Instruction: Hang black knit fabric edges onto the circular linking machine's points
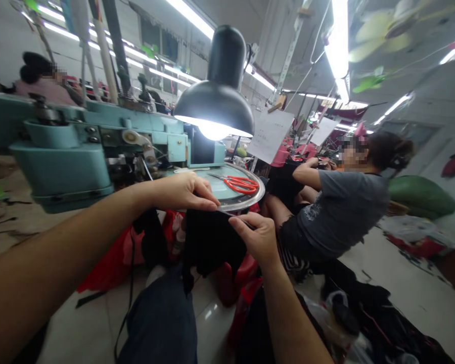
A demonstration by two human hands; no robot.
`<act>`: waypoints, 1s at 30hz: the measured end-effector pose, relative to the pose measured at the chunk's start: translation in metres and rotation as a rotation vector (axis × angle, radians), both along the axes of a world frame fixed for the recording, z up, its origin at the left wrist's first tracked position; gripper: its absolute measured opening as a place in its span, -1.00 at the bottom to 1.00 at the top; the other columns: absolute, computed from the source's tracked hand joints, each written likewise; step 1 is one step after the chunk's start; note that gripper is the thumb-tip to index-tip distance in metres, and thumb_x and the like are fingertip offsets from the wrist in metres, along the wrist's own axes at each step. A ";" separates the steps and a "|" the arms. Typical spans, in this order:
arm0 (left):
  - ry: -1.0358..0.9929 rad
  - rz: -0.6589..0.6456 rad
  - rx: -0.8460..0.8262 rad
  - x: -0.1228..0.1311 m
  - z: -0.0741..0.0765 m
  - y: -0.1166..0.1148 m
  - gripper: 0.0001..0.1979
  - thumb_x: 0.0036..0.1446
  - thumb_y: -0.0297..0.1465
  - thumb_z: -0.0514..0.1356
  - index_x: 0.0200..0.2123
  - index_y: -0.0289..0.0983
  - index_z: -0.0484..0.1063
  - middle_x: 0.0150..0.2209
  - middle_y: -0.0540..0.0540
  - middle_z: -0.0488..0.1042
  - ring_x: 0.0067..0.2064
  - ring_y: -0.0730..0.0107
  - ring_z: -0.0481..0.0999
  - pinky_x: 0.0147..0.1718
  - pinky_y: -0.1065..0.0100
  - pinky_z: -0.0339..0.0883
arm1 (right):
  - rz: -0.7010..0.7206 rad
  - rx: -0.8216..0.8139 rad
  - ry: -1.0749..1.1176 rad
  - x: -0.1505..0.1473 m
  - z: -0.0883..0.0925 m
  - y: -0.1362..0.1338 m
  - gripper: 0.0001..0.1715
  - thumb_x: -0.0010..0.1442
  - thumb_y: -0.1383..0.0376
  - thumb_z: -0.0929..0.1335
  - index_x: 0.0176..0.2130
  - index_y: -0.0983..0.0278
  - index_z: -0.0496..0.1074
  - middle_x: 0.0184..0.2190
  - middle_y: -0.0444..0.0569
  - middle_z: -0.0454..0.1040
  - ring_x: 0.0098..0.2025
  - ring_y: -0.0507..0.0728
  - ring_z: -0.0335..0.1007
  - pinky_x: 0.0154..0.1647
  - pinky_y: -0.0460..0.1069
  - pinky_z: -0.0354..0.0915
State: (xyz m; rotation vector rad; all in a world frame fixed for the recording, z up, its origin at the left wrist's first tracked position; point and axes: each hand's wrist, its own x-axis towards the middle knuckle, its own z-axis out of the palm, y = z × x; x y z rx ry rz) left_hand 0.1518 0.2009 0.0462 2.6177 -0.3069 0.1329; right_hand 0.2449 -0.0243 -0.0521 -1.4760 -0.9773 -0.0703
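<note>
A piece of black fabric hangs below my two hands, in front of the round machine table. My left hand pinches its upper edge near the table's metal rim. Lower and to the right, my right hand is closed on the same edge, thumb on top. Between the hands the edge runs taut. Red-handled scissors lie on the table just beyond my fingers, with their blades pointing left.
A teal sewing machine stands at the left. A black lamp shines over the table. On the right sits a co-worker in a grey shirt. Dark cloth and plastic bags lie on the floor at the lower right.
</note>
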 end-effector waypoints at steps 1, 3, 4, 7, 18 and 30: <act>-0.008 0.003 -0.001 0.000 -0.001 0.000 -0.71 0.12 -0.13 0.29 -0.18 -0.11 0.71 -0.26 -0.03 0.63 -0.24 0.37 0.55 -0.21 0.48 0.34 | -0.028 0.036 -0.043 -0.005 -0.001 0.003 -0.80 0.15 0.16 0.48 -0.35 0.24 0.66 -0.45 -0.06 0.64 -0.40 0.13 0.55 -0.34 -0.02 0.44; -0.020 0.005 -0.012 -0.001 -0.001 0.001 -0.71 0.12 -0.13 0.30 -0.19 -0.12 0.71 -0.28 -0.04 0.62 -0.25 0.36 0.55 -0.21 0.47 0.34 | -0.079 0.114 -0.091 -0.011 -0.007 0.007 -0.82 0.21 0.20 0.44 -0.26 0.22 0.66 -0.34 -0.05 0.68 -0.32 0.15 0.60 -0.24 0.00 0.48; -0.020 0.001 -0.018 -0.001 -0.002 0.002 -0.71 0.12 -0.13 0.29 -0.20 -0.13 0.71 -0.28 -0.05 0.63 -0.25 0.36 0.55 -0.22 0.46 0.35 | -0.109 0.145 -0.109 -0.012 -0.010 0.008 -0.82 0.21 0.21 0.44 -0.21 0.21 0.66 -0.30 -0.04 0.68 -0.28 0.16 0.61 -0.19 0.01 0.49; -0.009 -0.012 -0.033 -0.001 -0.001 0.004 -0.71 0.15 -0.13 0.27 -0.22 -0.14 0.71 -0.26 -0.06 0.64 -0.25 0.35 0.56 -0.22 0.45 0.36 | -0.199 0.185 -0.142 -0.012 -0.016 0.009 -0.82 0.21 0.25 0.43 -0.19 0.23 0.63 -0.29 -0.04 0.68 -0.26 0.15 0.60 -0.15 0.02 0.49; 0.012 0.007 0.029 0.002 0.001 0.003 -0.69 0.15 -0.15 0.26 -0.14 -0.14 0.69 -0.26 -0.02 0.64 -0.27 0.40 0.55 -0.25 0.50 0.35 | -0.234 0.143 -0.057 0.005 -0.015 0.005 -0.84 0.17 0.22 0.44 -0.29 0.27 0.58 -0.45 -0.08 0.55 -0.46 0.06 0.44 -0.41 -0.05 0.38; 0.057 -0.047 -0.027 -0.001 0.004 0.008 -0.67 0.14 -0.16 0.30 -0.10 -0.18 0.68 -0.22 -0.07 0.63 -0.21 0.36 0.55 -0.20 0.50 0.35 | 0.004 0.125 -0.014 -0.025 -0.004 0.008 -0.80 0.22 0.22 0.44 -0.34 0.27 0.65 -0.51 -0.11 0.60 -0.48 0.06 0.49 -0.44 -0.09 0.38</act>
